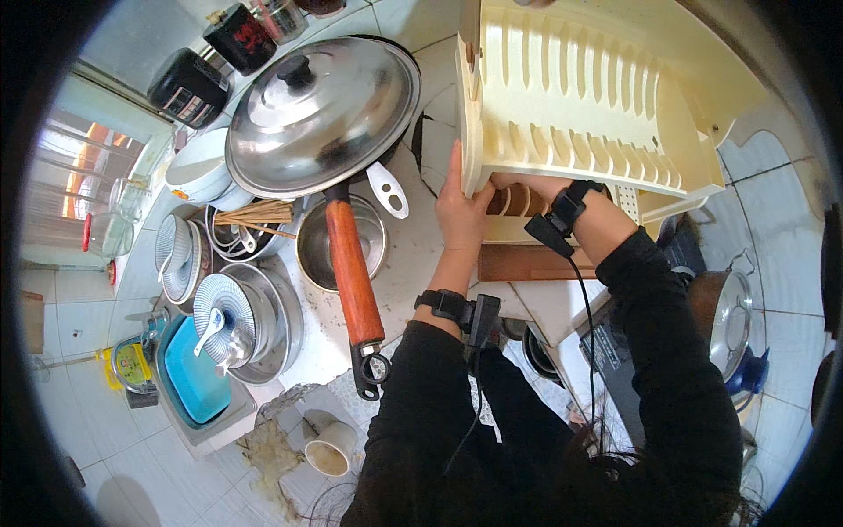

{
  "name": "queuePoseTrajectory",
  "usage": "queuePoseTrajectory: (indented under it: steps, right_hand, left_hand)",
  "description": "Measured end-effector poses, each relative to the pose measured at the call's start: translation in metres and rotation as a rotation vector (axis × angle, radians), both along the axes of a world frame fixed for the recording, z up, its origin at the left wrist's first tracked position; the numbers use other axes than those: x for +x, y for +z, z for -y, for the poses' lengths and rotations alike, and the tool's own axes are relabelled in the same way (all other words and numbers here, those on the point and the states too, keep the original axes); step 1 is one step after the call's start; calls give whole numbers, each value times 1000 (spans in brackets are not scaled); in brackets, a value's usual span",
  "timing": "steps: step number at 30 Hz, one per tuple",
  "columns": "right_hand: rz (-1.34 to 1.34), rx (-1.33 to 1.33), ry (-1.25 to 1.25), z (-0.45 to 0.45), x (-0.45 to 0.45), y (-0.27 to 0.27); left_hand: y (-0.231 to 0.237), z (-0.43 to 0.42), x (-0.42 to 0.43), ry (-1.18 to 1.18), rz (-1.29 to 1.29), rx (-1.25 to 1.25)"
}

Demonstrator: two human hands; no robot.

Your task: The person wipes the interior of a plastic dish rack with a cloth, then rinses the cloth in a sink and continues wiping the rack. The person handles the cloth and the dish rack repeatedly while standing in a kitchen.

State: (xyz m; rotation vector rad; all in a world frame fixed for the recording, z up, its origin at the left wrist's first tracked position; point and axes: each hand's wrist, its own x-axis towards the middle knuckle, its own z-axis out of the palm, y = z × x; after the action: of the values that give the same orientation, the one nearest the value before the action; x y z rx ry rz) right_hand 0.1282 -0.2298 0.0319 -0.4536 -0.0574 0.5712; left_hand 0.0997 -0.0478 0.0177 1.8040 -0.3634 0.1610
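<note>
A cream plastic dish rack (573, 125) with rows of slots stands before me, tilted in the view, its slots bare. My left hand (461, 214) grips the lower left edge of its side panel, fingers along the outside and thumb towards the front. My right hand (527, 183) reaches under the slotted shelf; its fingers are mostly hidden by the rack, so its hold cannot be made out. Below the shelf, brown slotted parts show behind my hands. A reddish-brown board (527, 262) lies beneath the rack.
A wok with a steel lid (323, 118) and wooden handle (352, 270) stands left of the rack, over a steel pot (375, 244). Chopsticks (257, 217), stacked bowls (227, 316) and a blue basin (197, 369) in the sink are further left. A glass-lidded pot (728, 323) is at right.
</note>
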Motion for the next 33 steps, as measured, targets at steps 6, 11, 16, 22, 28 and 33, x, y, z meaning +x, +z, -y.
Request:
queuePoseTrajectory:
  steps: [6,11,16,22,28,33]
  right_hand:
    - [3,18,65,2,0,-1]
    - [9,5,121,15,-7,-7]
    - [-2,-70,168,30,-14,-6]
    - [-87,-347,165,52,-59,0]
    - [-52,-243,165,58,-80,7]
    - [-20,-366,61,63,-97,16]
  left_hand:
    - [-1,-1,0,21,23,102]
    - [-4,-1,0,2,0,38]
    - [-2,0,-1,12,4,19]
    - [-4,1,0,27,51,7]
    - [-3,1,-1,11,-3,2]
    - [4,1,-4,31,26,20]
